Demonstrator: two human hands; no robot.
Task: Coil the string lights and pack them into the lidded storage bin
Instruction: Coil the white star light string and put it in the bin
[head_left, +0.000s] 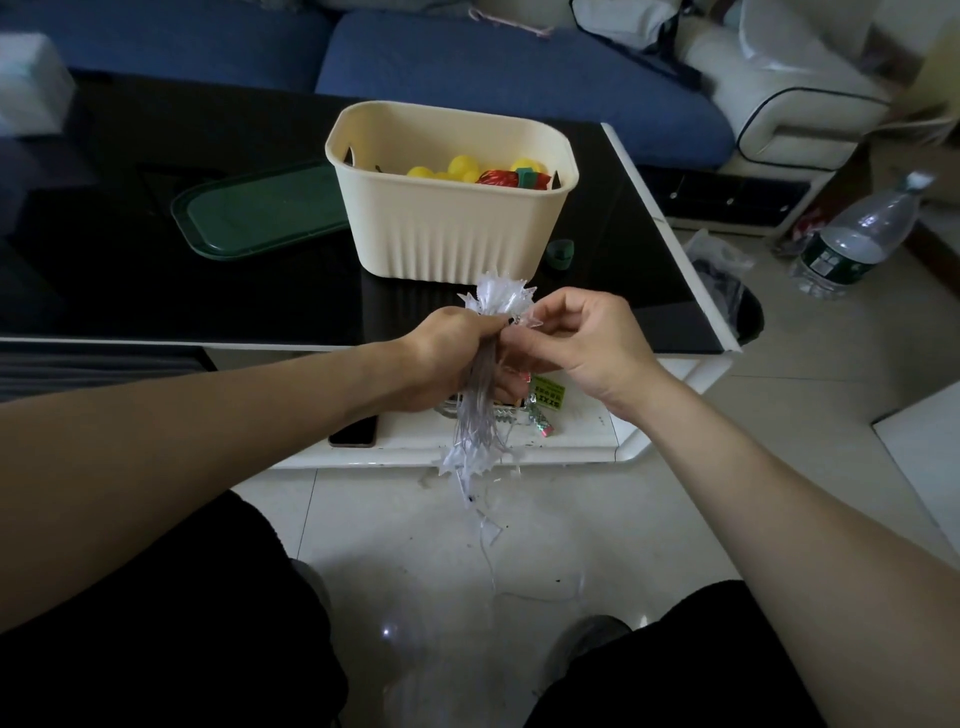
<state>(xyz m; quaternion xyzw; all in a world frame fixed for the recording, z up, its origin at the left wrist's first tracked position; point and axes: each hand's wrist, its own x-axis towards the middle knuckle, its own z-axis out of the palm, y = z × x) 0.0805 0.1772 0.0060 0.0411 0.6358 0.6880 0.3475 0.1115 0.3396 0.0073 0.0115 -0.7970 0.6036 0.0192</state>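
My left hand grips a bundle of clear string lights with star-shaped bulbs; one cluster of stars sticks up above the fist, the wires and more stars hang below it, and a loose strand trails to the floor. My right hand pinches a star bulb at the top of the bundle, right beside the left fist. Behind the hands, the cream ribbed storage bin stands uncovered on the black table, holding yellow balls and red and green items. Its dark green lid lies flat to the bin's left.
A black glass coffee table with white edging carries a small green roll. A phone and small packets lie on the lower white shelf. A plastic water bottle stands on the floor at right. A blue sofa runs behind.
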